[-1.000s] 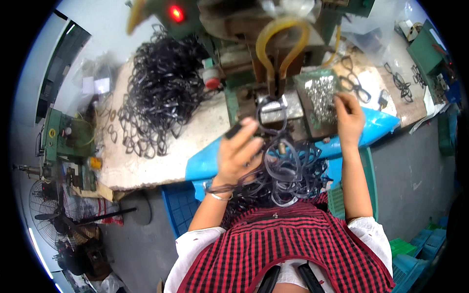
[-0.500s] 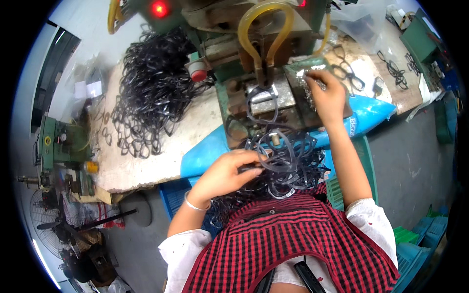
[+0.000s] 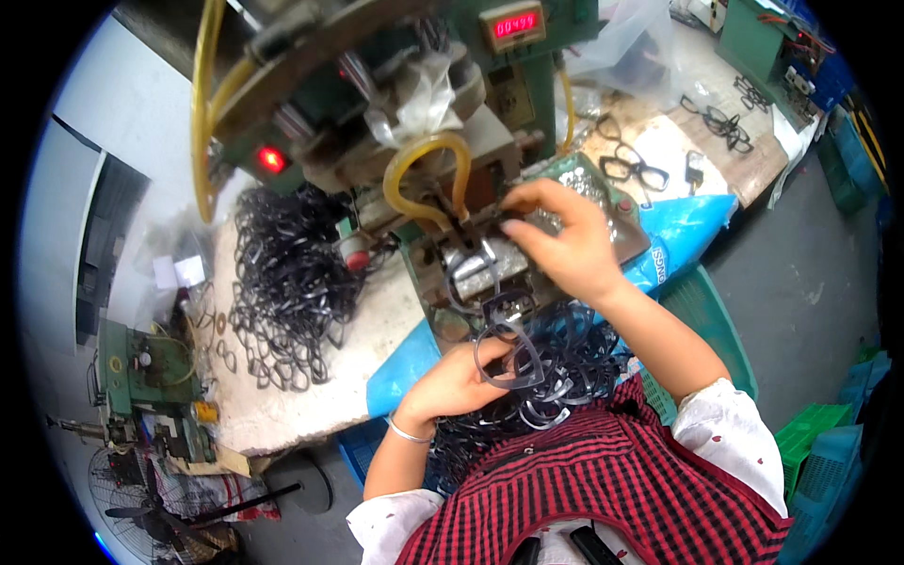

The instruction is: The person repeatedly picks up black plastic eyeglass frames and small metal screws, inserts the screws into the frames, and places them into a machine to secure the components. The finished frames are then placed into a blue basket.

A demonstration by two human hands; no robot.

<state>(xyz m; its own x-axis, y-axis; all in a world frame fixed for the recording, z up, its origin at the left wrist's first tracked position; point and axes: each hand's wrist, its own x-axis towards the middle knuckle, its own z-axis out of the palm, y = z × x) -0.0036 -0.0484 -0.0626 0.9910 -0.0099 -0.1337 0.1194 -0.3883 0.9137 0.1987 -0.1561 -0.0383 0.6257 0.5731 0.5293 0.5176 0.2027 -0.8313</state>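
Observation:
My left hand (image 3: 457, 381) is closed on the near end of a dark glasses frame (image 3: 539, 369). The frame's far rim lies on the metal block under the nozzle of a green bench machine (image 3: 428, 226). My right hand (image 3: 570, 240) is beside that nozzle, thumb and forefinger bent towards each other; anything between the fingertips is too small to make out. Just behind this hand is a tray of tiny shiny metal parts (image 3: 576, 179). A heap of dark glasses frames (image 3: 565, 363) lies below my hands, against my checked apron.
A large pile of dark frames (image 3: 292, 282) covers the table's left part. A red button (image 3: 355, 256) sticks out at the machine's left. Blue plastic sheeting (image 3: 692, 231) lines the table edge. More glasses (image 3: 633, 169) lie at the right. A fan (image 3: 141, 513) stands lower left.
My right hand has moved left from the tray of small parts to the machine's nozzle. My left hand still holds the frame. The whole view has shifted, showing more of the machine's top.

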